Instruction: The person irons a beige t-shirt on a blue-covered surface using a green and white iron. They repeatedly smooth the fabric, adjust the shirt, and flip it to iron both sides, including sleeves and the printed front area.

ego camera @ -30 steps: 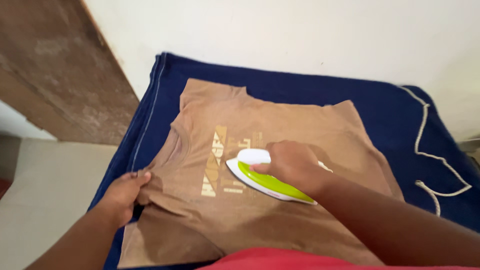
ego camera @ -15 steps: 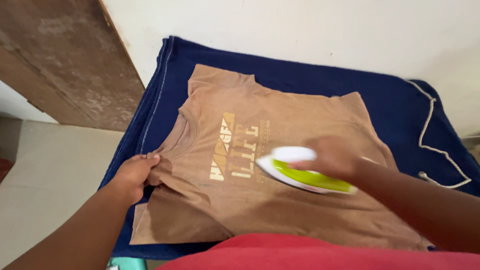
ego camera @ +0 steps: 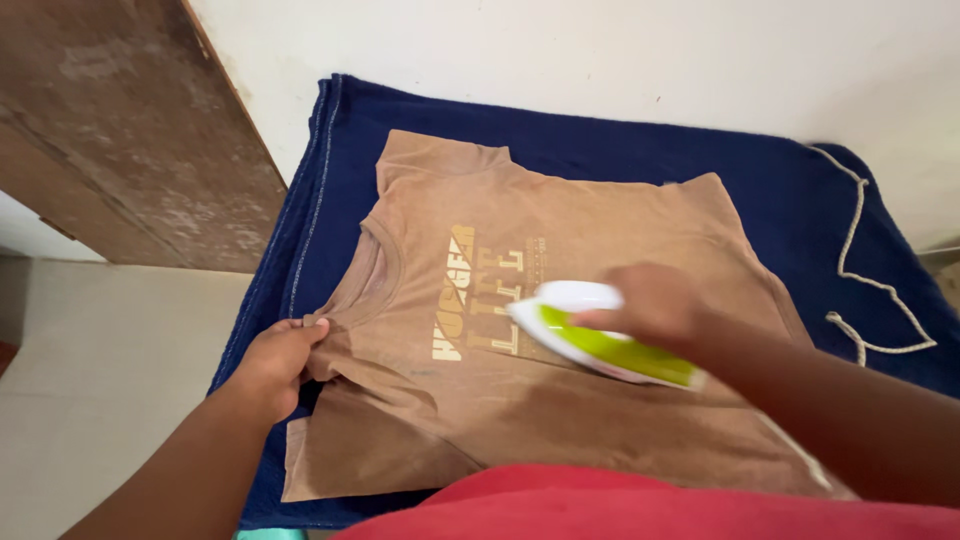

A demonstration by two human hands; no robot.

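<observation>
Right hand [ego camera: 645, 305] grips green-white iron [ego camera: 590, 345] on brown T-shirt [ego camera: 600, 240]; left hand [ego camera: 275, 355] pinches shoulder; blue blanket [ego camera: 780, 210] beneath.

packages: none | signs: none | screens: none | labels: gold printed lettering block [ego camera: 487, 292]; mid-chest, brown T-shirt [ego camera: 560, 420]

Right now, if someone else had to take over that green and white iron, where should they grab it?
By the white handle on top of the iron, coming down from above, as the right hand does. The flat sole lies face down on the brown T-shirt, so only the top is free and probably cool.
</observation>
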